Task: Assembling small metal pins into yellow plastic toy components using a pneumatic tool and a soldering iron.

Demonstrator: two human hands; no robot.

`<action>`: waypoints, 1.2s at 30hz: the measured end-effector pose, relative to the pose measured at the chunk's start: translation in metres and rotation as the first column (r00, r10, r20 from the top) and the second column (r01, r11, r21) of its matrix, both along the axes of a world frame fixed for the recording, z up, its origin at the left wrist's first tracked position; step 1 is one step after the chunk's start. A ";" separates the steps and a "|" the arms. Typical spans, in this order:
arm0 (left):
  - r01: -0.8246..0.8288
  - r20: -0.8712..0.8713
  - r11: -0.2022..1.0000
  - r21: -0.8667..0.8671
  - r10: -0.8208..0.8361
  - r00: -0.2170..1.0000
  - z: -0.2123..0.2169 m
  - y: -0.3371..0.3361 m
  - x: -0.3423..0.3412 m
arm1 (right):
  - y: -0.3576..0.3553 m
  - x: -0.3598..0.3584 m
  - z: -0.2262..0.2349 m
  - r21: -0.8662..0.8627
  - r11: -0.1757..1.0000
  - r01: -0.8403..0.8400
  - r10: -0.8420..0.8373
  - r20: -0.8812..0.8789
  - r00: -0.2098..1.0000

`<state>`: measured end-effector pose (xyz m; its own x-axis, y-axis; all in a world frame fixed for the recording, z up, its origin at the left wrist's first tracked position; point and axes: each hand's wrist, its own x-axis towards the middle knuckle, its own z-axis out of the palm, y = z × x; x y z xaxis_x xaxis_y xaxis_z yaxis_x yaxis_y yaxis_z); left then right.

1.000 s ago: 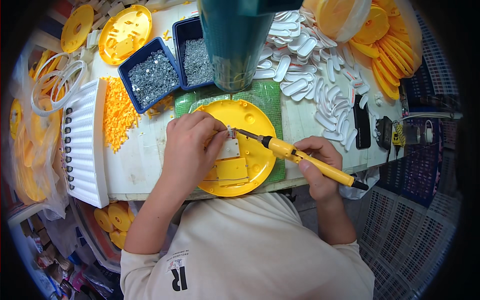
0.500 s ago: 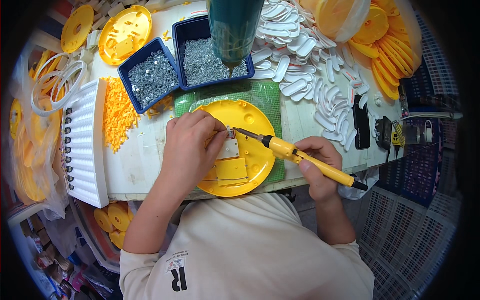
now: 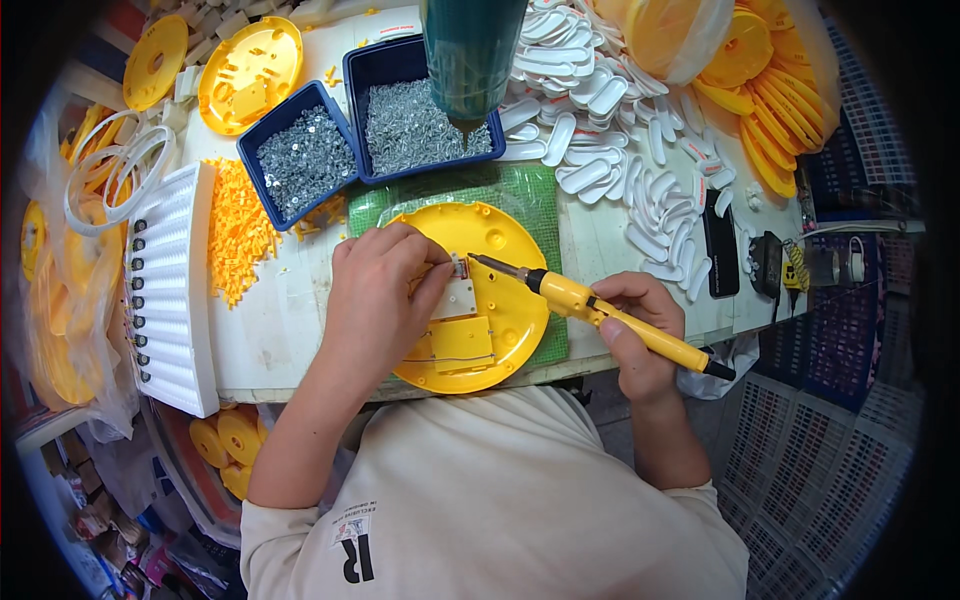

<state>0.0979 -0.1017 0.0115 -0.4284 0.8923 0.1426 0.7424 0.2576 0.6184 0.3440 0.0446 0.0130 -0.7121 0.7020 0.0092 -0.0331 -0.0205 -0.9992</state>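
A round yellow plastic housing [image 3: 508, 338] lies on a green mat [image 3: 552, 225] in front of me. Fixed inside it are a pale board [image 3: 459, 299] and a yellow rectangular cover [image 3: 464, 342]. My left hand [image 3: 388, 275] rests over the housing's left side, thumb and fingertips pinched beside the top of the board. Whatever they pinch is hidden. From the right, my right hand [image 3: 642, 325] grips a yellow soldering iron [image 3: 580, 302] by its handle. Its tip is just right of the small parts at the board's upper end; I cannot tell whether it touches them.
A teal power screwdriver [image 3: 470, 60] hangs above two blue bins of screws [image 3: 428, 115] and metal parts [image 3: 305, 155]. Yellow pieces [image 3: 235, 225] and a white foam tray [image 3: 175, 290] sit left. White oval parts [image 3: 600, 110] and a black phone [image 3: 720, 245] lie right.
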 end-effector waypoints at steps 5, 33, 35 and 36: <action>0.031 -0.048 0.999 0.036 -0.030 0.998 0.004 -0.002 -0.002 | 0.002 -0.002 -0.001 0.010 1.000 -0.002 0.002 -0.017 1.000; -0.049 0.153 0.997 0.059 0.039 0.987 0.008 -0.062 -0.008 | 0.172 0.243 0.002 0.034 0.173 0.984 -0.975 -0.138 0.176; -0.095 0.218 0.995 -0.027 0.099 0.971 0.009 -0.085 -0.014 | 0.171 0.230 -0.002 -0.042 0.181 0.983 -0.981 -0.079 0.177; -0.134 0.275 0.984 -0.115 0.161 0.948 0.011 -0.097 -0.014 | 0.168 0.222 -0.007 -0.046 0.206 0.977 -0.977 -0.069 0.203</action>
<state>0.0835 -0.1990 0.0226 -0.5672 0.8193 -0.0839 0.4901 0.4177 0.7651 0.5656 0.2126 0.0057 0.5422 0.8399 0.0261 -0.0859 0.0863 -0.9926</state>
